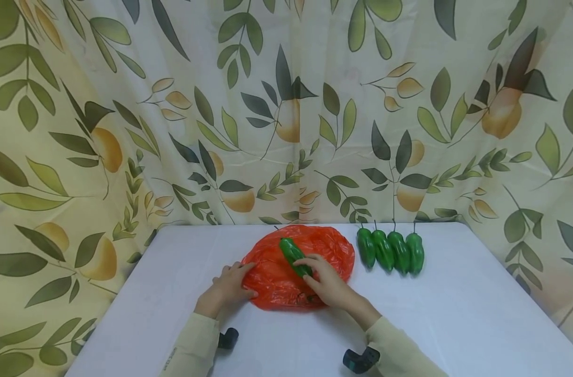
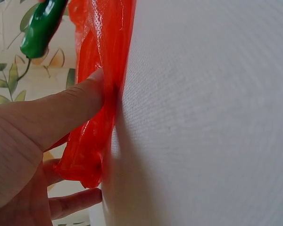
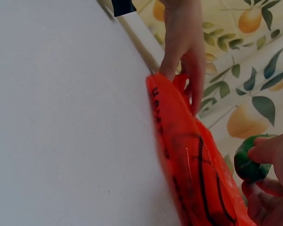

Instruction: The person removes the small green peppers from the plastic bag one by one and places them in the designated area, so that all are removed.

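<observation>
Green pepper pinched above the red plastic bag

On my head feed, the right hand is closed to a pinch, thumb and fingers around the lower end of that glossy pepper. It tilts, its far end leaning away to the left, and the right wrist feed shows me it clear of the bag.

I have the left hand at the bag's left edge, the plastic caught between thumb and fingers; the other fingertips are spread behind it. The bag lies crumpled on the white tabletop, and I can make out dark lettering on its side from the right wrist.

Just right of the bag I count four green peppers lying side by side, stems toward the patterned curtain. A thin dark stem shows at the bag's near edge, but I cannot tell what it belongs to.
</observation>
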A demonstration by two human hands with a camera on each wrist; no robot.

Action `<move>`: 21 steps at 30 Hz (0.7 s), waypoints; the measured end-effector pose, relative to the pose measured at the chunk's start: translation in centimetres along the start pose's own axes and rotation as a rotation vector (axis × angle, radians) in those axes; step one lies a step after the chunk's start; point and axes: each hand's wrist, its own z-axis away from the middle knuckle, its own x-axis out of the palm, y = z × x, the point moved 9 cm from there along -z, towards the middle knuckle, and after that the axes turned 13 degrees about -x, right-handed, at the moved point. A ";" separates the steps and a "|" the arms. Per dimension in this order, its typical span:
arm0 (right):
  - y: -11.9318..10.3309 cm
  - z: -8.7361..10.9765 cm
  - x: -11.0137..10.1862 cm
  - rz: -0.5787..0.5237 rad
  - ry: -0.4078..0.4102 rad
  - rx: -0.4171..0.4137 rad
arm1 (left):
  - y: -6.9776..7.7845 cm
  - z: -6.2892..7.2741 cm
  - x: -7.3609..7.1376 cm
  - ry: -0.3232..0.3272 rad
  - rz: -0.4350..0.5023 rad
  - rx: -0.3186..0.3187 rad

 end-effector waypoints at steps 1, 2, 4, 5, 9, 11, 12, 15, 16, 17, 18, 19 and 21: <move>0.0 0.1 -0.2 0.004 0.003 0.005 | 0.0 0.0 0.0 0.002 -0.002 0.001; 0.0 0.3 -0.3 0.006 0.008 0.011 | 0.0 0.0 0.0 0.004 -0.003 0.003; -0.1 0.5 -0.6 0.015 0.016 0.013 | 0.0 0.0 -0.1 0.006 -0.005 0.007; -0.2 0.7 -0.8 0.020 0.019 0.011 | 0.0 0.1 -0.1 0.006 -0.004 0.009; -0.3 1.2 -1.2 0.047 0.023 -0.013 | 0.0 0.2 -0.1 0.005 0.003 0.013; -0.2 1.5 -1.4 0.056 0.026 -0.020 | 0.0 0.2 -0.1 0.005 0.006 0.015; -0.2 1.6 -1.6 0.058 0.029 -0.024 | 0.0 0.2 -0.1 0.005 0.007 0.015; -0.1 2.1 -2.0 0.052 0.036 -0.023 | 0.0 0.3 -0.2 0.007 0.010 0.020; -0.1 2.2 -2.1 0.049 0.037 -0.023 | 0.0 0.3 -0.2 0.007 0.012 0.020; -0.1 2.3 -2.2 0.045 0.037 -0.025 | 0.1 0.3 -0.2 0.008 0.012 0.022; -0.2 2.4 -2.4 0.047 0.039 -0.027 | 0.0 0.4 -0.2 0.007 0.013 0.021; -0.1 2.5 -2.5 0.048 0.039 -0.026 | 0.0 0.4 -0.2 0.007 0.013 0.022; -0.1 2.7 -2.8 0.056 0.041 -0.029 | 0.0 0.4 -0.2 0.006 0.013 0.021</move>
